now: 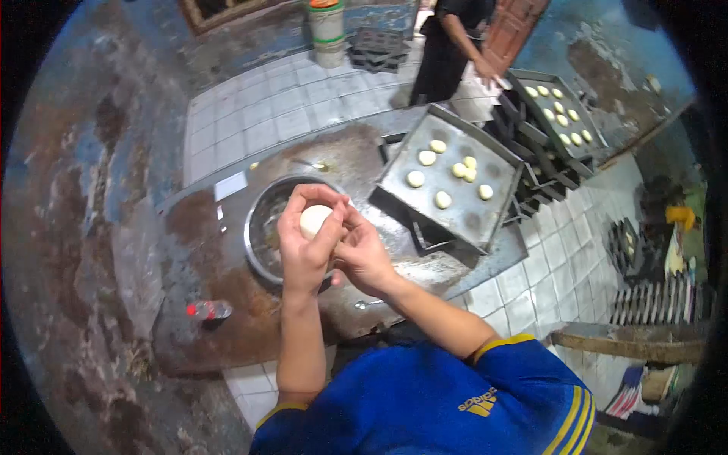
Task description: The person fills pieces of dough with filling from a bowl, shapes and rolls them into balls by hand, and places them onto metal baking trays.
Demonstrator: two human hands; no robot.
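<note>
A smooth, pale dough ball (314,221) rests in the curled fingers of my left hand (302,254). My right hand (365,259) presses in from the side, its fingers bent against the ball and the left fingers; part of its grip is hidden. Both hands are above a round metal bowl (253,241), whose contents are mostly covered by them. To the right, a metal baking tray (402,171) carries several dough balls (442,199), three of them clustered together near its middle.
A bottle with a red cap (210,309), a white paper (230,186) and a spoon (370,304) lie on the worn table (186,265). Beyond the tray, a person (455,45) reaches toward a second tray of dough balls (561,120) on stacked dark trays. A bucket (327,34) stands behind.
</note>
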